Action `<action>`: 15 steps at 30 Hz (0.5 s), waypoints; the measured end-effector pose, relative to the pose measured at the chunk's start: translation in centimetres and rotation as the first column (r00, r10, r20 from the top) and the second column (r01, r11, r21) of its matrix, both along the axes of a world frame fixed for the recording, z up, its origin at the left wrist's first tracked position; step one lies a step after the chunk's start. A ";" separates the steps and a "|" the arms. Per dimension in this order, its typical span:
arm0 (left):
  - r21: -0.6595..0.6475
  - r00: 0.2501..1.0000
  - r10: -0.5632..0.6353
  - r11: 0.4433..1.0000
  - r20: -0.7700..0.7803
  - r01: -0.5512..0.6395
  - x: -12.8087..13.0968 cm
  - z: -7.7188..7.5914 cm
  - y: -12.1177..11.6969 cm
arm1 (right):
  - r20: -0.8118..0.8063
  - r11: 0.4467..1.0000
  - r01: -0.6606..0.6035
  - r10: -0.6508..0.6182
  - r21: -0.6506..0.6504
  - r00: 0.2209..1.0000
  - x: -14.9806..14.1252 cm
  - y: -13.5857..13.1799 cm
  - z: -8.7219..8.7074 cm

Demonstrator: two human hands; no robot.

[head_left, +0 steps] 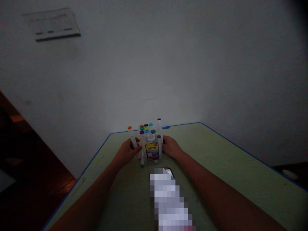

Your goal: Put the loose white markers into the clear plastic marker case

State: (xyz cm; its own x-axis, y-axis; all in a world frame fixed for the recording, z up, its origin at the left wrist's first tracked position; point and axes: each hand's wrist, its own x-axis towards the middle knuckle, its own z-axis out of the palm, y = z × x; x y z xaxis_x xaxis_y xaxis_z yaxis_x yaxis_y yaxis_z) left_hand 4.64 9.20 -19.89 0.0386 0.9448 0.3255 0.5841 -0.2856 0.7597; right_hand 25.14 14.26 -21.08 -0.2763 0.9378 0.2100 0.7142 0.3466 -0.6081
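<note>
My left hand (127,148) is closed around a white marker with an orange cap (132,136), held upright with a slight tilt at the left of a clear plastic marker case (143,142). Several markers with coloured caps stand in the case, and a yellow and black label (152,151) is on its front. A purple-capped marker (159,124) rises above the others at the right rear. Against the case's right side, my right hand (171,146) grips it, its fingertips partly hidden. A green-ended marker (142,161) is at the case's lower left front, green end down.
The pale green table (216,160) has a blue edge and meets a grey wall (180,64) at the back. A dark-rimmed object (170,172), mostly covered by pixelation, lies between my forearms. A panel (53,25) is on the wall at upper left.
</note>
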 end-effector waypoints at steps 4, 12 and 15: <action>0.020 1.000 -0.001 1.000 -0.015 0.002 -0.2 -0.2 0.2 | 0.001 1.000 -0.014 0.014 0.006 1.000 0.0 -0.1 0.1; 0.014 1.000 0.004 1.000 -0.006 -0.004 -0.2 -0.2 0.1 | 0.018 1.000 -0.006 0.005 0.015 1.000 -0.1 0.1 -0.1; 0.008 1.000 0.000 1.000 0.018 0.000 -0.1 -0.3 0.1 | 0.018 1.000 -0.011 0.011 0.023 1.000 0.0 0.1 -0.1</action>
State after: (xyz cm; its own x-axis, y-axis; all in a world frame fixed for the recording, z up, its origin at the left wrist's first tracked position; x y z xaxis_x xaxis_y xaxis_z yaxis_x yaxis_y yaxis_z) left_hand 4.51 9.30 -20.15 0.0328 0.9420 0.3341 0.5703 -0.2922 0.7677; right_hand 25.11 14.39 -21.22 -0.2902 0.9298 0.2262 0.7208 0.3679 -0.5875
